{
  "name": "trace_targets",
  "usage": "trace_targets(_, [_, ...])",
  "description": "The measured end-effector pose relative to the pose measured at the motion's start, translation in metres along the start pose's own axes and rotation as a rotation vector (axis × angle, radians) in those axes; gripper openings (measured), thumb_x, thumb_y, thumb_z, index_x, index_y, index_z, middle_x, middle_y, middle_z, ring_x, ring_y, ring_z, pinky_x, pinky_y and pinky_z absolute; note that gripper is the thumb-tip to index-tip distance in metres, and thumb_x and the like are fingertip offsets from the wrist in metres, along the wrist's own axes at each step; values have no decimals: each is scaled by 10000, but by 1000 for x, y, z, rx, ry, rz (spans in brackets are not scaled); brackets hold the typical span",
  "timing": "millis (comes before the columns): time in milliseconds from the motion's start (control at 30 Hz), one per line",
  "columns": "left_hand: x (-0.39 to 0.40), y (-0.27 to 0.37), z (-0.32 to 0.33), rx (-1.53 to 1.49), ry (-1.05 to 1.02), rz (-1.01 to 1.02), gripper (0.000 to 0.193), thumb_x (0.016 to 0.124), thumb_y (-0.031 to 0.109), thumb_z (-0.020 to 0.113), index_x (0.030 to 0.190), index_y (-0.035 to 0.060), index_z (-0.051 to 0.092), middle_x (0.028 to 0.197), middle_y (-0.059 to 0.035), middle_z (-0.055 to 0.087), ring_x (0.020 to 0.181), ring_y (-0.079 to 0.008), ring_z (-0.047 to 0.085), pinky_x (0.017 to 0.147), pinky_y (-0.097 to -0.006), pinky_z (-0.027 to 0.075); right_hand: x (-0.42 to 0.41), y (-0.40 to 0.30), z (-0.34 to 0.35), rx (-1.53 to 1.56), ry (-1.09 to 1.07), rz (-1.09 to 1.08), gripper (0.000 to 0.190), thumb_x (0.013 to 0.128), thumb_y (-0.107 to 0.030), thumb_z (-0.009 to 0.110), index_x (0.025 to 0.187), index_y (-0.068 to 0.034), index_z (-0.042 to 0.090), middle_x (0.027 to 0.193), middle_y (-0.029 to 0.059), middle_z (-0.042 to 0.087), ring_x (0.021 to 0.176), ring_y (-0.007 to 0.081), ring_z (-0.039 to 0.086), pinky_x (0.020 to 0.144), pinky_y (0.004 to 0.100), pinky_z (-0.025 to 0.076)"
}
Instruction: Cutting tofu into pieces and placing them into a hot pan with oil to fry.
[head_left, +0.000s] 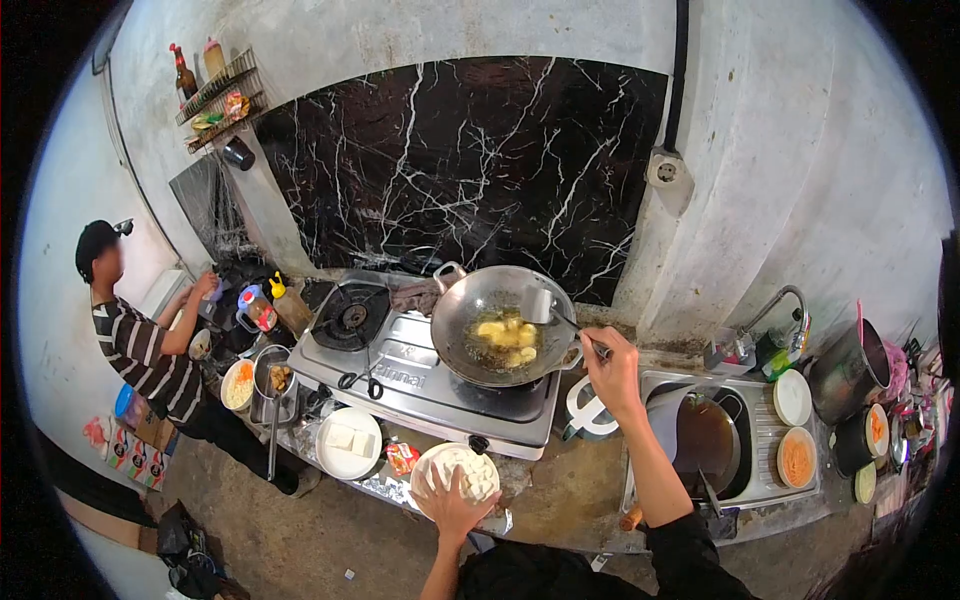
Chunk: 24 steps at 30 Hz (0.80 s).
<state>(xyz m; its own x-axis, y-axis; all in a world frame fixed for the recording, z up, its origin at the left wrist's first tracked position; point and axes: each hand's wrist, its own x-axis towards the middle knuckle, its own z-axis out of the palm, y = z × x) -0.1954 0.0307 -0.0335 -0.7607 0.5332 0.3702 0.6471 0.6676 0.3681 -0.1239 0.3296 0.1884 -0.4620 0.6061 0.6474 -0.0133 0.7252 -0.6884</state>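
Note:
My right hand (611, 364) grips the dark handle of a metal spatula (537, 306), whose blade is inside the wok near its right wall. Yellowish pieces of food (510, 334) sit in bubbling oil at the bottom of the metal wok (457, 300), which stands on the right burner of a Rinnai gas stove (401, 375). My left hand (454, 502) lies over the near left side of a bowl (486, 504) of white cut pieces (476, 472), fingers spread onto them. Its fingertips partly cover the contents. Left of it, a white plate (330, 457) holds white blocks that look like tofu.
A person (142, 337) in a striped shirt works at the far left. A strainer (279, 379) with browned pieces stands left of the stove. At right, the sink (750, 397) holds a large pan of dark liquid (705, 435). A white jug (589, 405) is beside the stove.

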Motion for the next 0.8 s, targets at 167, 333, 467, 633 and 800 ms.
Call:
trace_targets(167, [0, 0, 4, 3, 33, 30, 871, 554, 685, 746, 1224, 154, 581, 1428, -263, 300, 1341, -503, 201, 977, -761, 120, -5, 5, 7, 39, -30, 75, 109, 848, -31, 651, 930, 40, 660, 797, 144, 633, 593, 193, 574, 534, 291, 455])
trace_targets(333, [-3, -7, 11, -5, 39, 21, 881, 550, 693, 745, 1234, 164, 579, 1423, -292, 286, 1346, -510, 188, 971, -770, 116, -2, 8, 3, 71, 17, 64, 110, 844, -31, 656, 927, 41, 658, 786, 143, 635, 591, 207, 575, 546, 302, 460])
trace_targets(467, [-5, -8, 11, -35, 18, 18, 888, 549, 699, 743, 1238, 162, 578, 1422, -300, 281, 1351, -512, 175, 974, -773, 101, -3, 1, 7, 2, 19, 25, 101, 841, -19, 656, 916, 49, 652, 772, 137, 630, 586, 195, 565, 549, 304, 463])
trace_targets(633, [-4, -5, 10, -20, -47, -9, 898, 575, 640, 770, 1284, 139, 541, 1432, -333, 265, 1373, -484, 171, 1016, -730, 59, -8, 8, 7, 151, -2, 173, 102, 836, -13, 659, 919, 46, 654, 785, 136, 634, 578, 204, 560, 541, 302, 455])
trace_targets(800, [-1, -1, 3, -20, -89, -45, 941, 581, 644, 764, 1318, 119, 509, 1452, -328, 232, 1385, -475, 149, 1005, -748, 41, -4, 9, 7, -24, 7, 30, 98, 843, -18, 655, 918, 46, 656, 786, 130, 635, 573, 183, 555, 512, 298, 436])
